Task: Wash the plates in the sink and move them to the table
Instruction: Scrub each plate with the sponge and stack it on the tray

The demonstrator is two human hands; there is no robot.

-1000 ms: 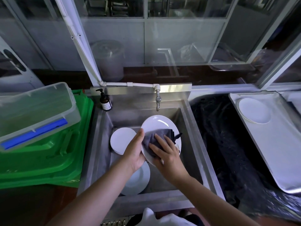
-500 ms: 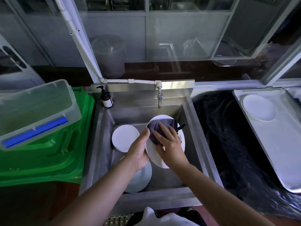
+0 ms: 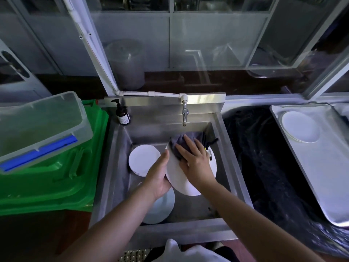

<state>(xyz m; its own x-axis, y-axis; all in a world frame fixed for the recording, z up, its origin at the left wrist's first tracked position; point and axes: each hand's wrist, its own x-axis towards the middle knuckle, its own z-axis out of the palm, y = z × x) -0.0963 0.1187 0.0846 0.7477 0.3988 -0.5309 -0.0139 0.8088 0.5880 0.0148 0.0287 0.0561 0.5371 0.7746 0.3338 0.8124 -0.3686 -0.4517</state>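
Observation:
Over the steel sink (image 3: 234,167) my left hand (image 3: 160,176) grips the left rim of a white plate (image 3: 181,182) that is tilted up. My right hand (image 3: 194,161) presses a dark grey cloth (image 3: 181,140) flat against the plate's upper part, fingers spread. A small stack of white plates (image 3: 144,161) lies in the sink at the left. Another white plate (image 3: 162,207) lies below my left wrist, partly hidden. One washed plate (image 3: 300,129) sits on the metal tray (image 3: 324,176) at the right.
The tap (image 3: 185,114) hangs just behind the cloth. A brown soap pump bottle (image 3: 122,115) stands at the sink's back left corner. A clear plastic box (image 3: 39,127) rests on green lids (image 3: 56,182) at the left. Black plastic sheeting (image 3: 260,157) lies between sink and tray.
My right hand has slid the cloth from the plate's middle up to its top edge. The left hand keeps its hold on the rim.

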